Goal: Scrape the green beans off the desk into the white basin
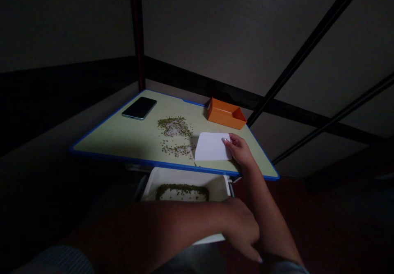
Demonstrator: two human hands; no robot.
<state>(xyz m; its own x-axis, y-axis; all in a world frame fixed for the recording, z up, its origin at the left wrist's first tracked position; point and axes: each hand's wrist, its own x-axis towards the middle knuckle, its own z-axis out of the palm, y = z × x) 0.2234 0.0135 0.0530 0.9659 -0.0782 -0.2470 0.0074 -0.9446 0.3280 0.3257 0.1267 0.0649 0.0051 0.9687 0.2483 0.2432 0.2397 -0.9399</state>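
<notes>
My right hand (240, 148) pinches the right edge of a flat white scraper (211, 147), thumb on top, just above the table. To the scraper's left, small green beans or seeds (175, 127) lie scattered in two patches mixed with paler bits. My left hand (241, 226) crosses in front of me, beside my right forearm. Its thumb points down, apart from the rest, while the other fingers are bent out of sight, so their grip is hidden. Below the table edge, a white drawer-like bin (160, 174) holds more green pieces, partly covered by my left arm.
The pale table (107, 138) has a blue rim. A dark-screened phone (140, 107) lies at its left, and an orange open box (226, 116) stands at the back right. Dim panelled walls (215, 31) rise behind the table.
</notes>
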